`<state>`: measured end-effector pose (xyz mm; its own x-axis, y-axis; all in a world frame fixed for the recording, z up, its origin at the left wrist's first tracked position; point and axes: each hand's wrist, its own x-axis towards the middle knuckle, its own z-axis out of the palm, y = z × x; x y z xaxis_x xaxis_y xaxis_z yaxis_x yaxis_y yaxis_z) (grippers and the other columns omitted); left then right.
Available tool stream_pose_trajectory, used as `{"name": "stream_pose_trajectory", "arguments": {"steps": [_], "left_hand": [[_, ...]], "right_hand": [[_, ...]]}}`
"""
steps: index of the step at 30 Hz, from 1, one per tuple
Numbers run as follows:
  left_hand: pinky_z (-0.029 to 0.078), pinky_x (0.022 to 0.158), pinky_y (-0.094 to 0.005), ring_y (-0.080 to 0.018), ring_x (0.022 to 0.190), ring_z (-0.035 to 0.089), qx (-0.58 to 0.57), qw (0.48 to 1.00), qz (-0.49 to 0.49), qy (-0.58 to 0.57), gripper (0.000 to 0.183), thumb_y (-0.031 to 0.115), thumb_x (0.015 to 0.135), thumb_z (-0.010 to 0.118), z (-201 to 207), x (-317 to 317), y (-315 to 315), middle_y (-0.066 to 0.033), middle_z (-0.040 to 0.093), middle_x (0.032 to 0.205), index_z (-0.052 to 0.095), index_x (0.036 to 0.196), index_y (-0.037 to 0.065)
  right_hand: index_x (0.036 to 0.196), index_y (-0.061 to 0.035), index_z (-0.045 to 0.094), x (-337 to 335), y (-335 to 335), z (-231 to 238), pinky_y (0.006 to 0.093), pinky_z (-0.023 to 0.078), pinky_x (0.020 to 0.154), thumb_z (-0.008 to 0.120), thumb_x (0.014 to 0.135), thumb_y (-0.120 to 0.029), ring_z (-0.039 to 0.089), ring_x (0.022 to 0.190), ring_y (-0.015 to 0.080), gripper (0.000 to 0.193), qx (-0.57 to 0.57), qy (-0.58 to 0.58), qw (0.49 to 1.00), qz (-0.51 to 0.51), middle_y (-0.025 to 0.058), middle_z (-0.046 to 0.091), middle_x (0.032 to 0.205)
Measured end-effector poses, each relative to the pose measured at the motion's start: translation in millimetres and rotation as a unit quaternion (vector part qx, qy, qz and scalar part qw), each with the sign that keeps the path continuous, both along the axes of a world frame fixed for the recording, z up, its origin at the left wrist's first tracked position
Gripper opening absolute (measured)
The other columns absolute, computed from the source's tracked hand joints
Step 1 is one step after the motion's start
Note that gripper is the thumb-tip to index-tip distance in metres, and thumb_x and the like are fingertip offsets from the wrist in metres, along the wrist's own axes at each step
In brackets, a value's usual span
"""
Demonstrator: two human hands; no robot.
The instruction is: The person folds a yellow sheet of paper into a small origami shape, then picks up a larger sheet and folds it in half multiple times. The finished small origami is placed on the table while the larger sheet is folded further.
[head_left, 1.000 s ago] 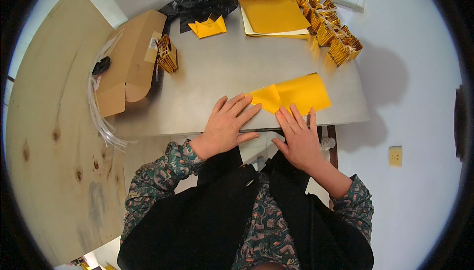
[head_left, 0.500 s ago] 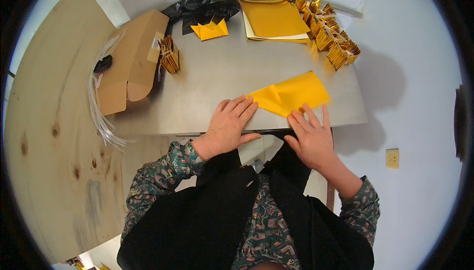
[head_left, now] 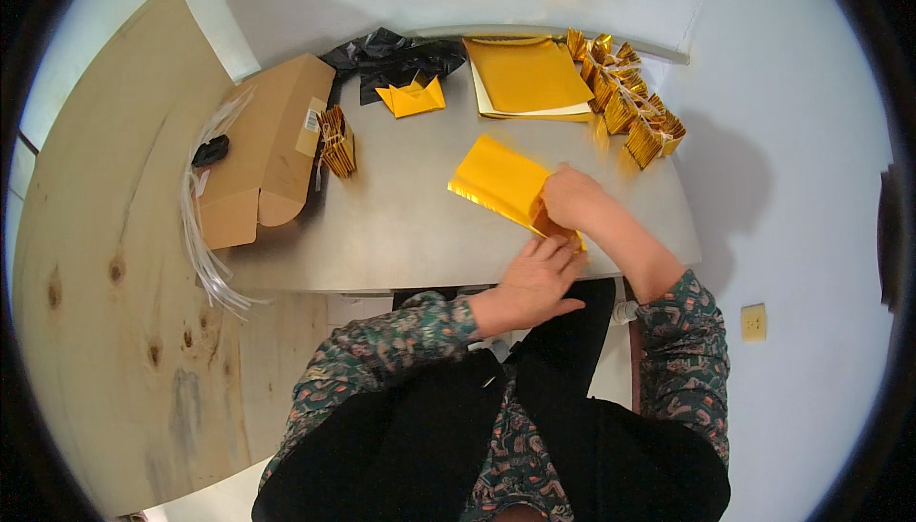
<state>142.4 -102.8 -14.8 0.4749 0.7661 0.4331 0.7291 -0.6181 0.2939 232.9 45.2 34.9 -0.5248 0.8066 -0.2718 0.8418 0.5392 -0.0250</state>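
Observation:
A folded sheet of gold paper [head_left: 493,178] lies slantwise on the metal table in front of me, its upper left part flat. My right hand [head_left: 572,199] is closed on the fold at the sheet's lower right, fingers curled over and partly hidden. Just below, my left hand [head_left: 536,283] rests its outstretched fingers on the near corner of the paper, thumb apart. Towards the back stands a folded gold paper piece [head_left: 412,98] with pointed ends.
A stack of gold sheets [head_left: 528,78] lies at the back, beside tied bundles of folded gold paper [head_left: 630,107]. Another bundle [head_left: 337,143] leans near a cardboard box [head_left: 272,155] at left. Clear plastic strips [head_left: 194,236] hang beside it; black plastic [head_left: 382,56] lies behind.
The gold sheet has turned, its free end now pointing up left instead of right. My right hand has moved up and closed on the fold; my left hand has shifted right.

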Motion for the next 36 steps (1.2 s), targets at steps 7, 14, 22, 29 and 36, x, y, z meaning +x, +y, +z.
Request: {"name": "stream_pose_trajectory", "arguments": {"steps": [7, 14, 22, 29, 36], "left_hand": [[0.040, 0.111, -0.0504, -0.0383, 0.127, 0.055, 0.023, 0.992, -0.028, -0.118, 0.055, 0.033, 0.086, 0.076, -24.5, 60.1, 41.8, -0.0174, 0.063, 0.131, 0.064, 0.131, 0.004], [0.049, 0.102, -0.0462, -0.0331, 0.118, 0.062, -0.105, 0.974, -0.128, -0.153, 0.032, 0.019, 0.089, 0.075, 9.7, -14.2, -11.6, -0.0128, 0.067, 0.124, 0.071, 0.118, 0.006], [0.038, 0.116, -0.0525, -0.0298, 0.141, 0.050, -0.057, 0.998, -0.018, 0.020, 0.056, 0.032, 0.093, 0.075, 17.3, -79.9, -18.9, -0.0105, 0.057, 0.147, 0.060, 0.143, 0.011], [0.027, 0.123, -0.0578, -0.0305, 0.153, 0.038, -0.107, 0.994, -0.006, 0.027, 0.079, 0.043, 0.091, 0.075, 8.2, -79.8, -30.2, -0.0114, 0.043, 0.163, 0.045, 0.157, 0.012], [0.027, 0.123, -0.0590, -0.0298, 0.152, 0.038, -0.091, 0.994, 0.013, 0.062, 0.081, 0.048, 0.090, 0.075, 8.6, -80.1, -30.5, -0.0127, 0.048, 0.159, 0.048, 0.155, 0.009]], "right_hand": [[0.122, 0.0025, 0.072, -6.5, -11.9, 0.8, 0.0431, 0.053, 0.104, 0.063, 0.098, -0.025, 0.060, 0.123, 0.0370, 0.038, 0.017, 0.064, 0.998, 0.014, 0.0201, 0.064, 0.130], [0.134, -0.0010, 0.064, 46.3, -45.3, -23.2, 0.0445, 0.048, 0.109, 0.067, 0.098, -0.027, 0.055, 0.129, 0.0386, 0.045, 0.079, 0.284, 0.951, 0.091, 0.0187, 0.059, 0.140], [0.143, -0.0016, 0.058, 55.5, -55.1, -42.6, 0.0446, 0.040, 0.119, 0.068, 0.097, -0.025, 0.048, 0.142, 0.0396, 0.052, 0.102, 0.306, 0.940, 0.108, 0.0210, 0.051, 0.153], [0.145, -0.0024, 0.056, 54.6, -55.0, -42.0, 0.0445, 0.036, 0.121, 0.068, 0.096, -0.028, 0.045, 0.145, 0.0389, 0.056, 0.080, 0.294, 0.948, 0.094, 0.0203, 0.049, 0.156], [0.151, -0.0048, 0.053, 56.3, -54.5, -35.2, 0.0444, 0.033, 0.123, 0.065, 0.098, -0.032, 0.041, 0.149, 0.0373, 0.060, 0.071, 0.258, 0.956, 0.120, 0.0185, 0.045, 0.161]]}}
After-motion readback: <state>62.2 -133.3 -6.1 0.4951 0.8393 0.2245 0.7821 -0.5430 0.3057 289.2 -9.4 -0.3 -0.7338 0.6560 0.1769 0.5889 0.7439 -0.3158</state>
